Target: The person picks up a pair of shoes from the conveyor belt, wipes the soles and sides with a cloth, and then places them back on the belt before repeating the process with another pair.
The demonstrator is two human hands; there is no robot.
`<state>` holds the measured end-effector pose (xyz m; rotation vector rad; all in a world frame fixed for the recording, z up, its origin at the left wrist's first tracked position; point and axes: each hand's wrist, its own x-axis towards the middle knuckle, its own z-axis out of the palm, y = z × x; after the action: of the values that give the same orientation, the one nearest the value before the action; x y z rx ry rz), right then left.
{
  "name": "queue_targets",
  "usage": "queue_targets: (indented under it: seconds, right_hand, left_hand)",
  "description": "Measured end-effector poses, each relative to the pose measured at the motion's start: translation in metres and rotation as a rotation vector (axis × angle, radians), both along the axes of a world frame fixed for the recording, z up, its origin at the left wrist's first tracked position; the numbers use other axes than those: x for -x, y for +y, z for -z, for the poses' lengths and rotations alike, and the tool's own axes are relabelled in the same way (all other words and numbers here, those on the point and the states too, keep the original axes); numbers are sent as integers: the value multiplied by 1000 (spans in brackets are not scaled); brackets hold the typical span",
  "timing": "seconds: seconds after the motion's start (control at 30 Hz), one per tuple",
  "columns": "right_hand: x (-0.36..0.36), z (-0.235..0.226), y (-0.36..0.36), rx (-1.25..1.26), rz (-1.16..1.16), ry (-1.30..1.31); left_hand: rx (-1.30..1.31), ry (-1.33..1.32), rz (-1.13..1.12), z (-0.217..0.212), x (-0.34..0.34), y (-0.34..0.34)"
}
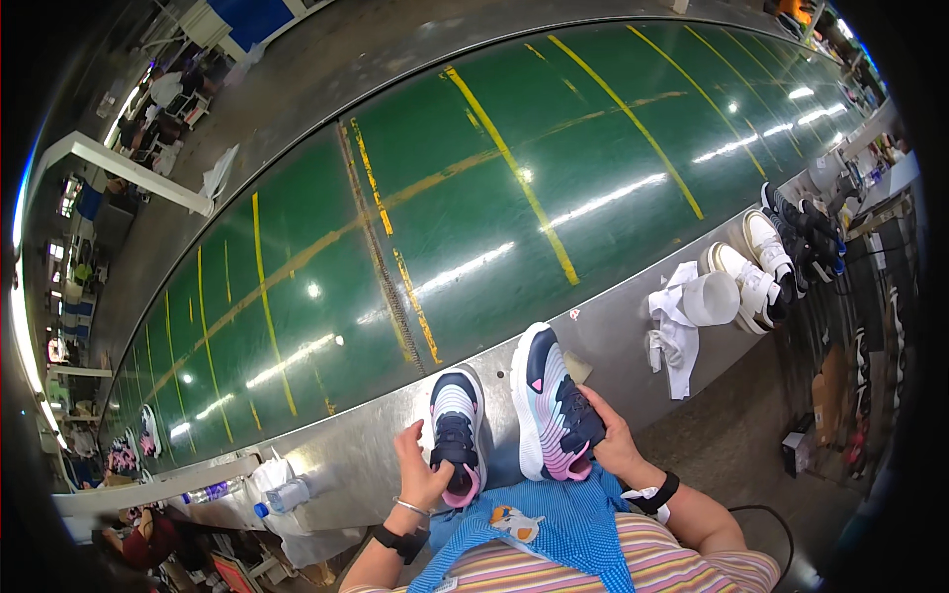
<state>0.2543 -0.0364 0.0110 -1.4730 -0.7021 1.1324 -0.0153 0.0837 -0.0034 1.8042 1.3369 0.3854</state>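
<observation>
Two matching sneakers are in front of me at the steel ledge, toes pointing away. They have navy toes and tongues, pale striped uppers, pink linings and white soles. My left hand (420, 472) grips the left sneaker (455, 407), thumb at its collar and fingers along its outer side. The right sneaker (544, 400) leans over, showing its white sole edge. My right hand (615, 443) holds it by the ankle opening, and some of those fingers are hidden behind the shoe. A blue checked apron (563, 514) lies just below both heels.
A green conveyor belt (445, 217) with yellow lines runs beyond the steel ledge (381, 440). On the right are a white cloth (675, 336), a translucent cup (710, 298), white shoes (736, 277) and dark shoes (811, 232). A plastic bottle (285, 497) lies at left.
</observation>
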Motion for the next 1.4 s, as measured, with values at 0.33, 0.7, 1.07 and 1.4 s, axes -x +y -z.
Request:
queue_targets:
  seconds: [0.33, 0.7, 1.07, 1.4]
  right_hand:
    - [9, 8, -5, 20, -24, -65]
    - [22, 4, 1, 13, -7, 19]
    - [34, -10, 5, -130, -17, -584]
    - [47, -9, 11, -13, -37, -665]
  left_hand:
    - [348, 141, 340, 44, 45, -3]
    - [890, -882, -286, 19, 11, -3]
    - [-228, -325, 0, 2, 39, 13]
    - [-572, 92, 47, -25, 32, 1]
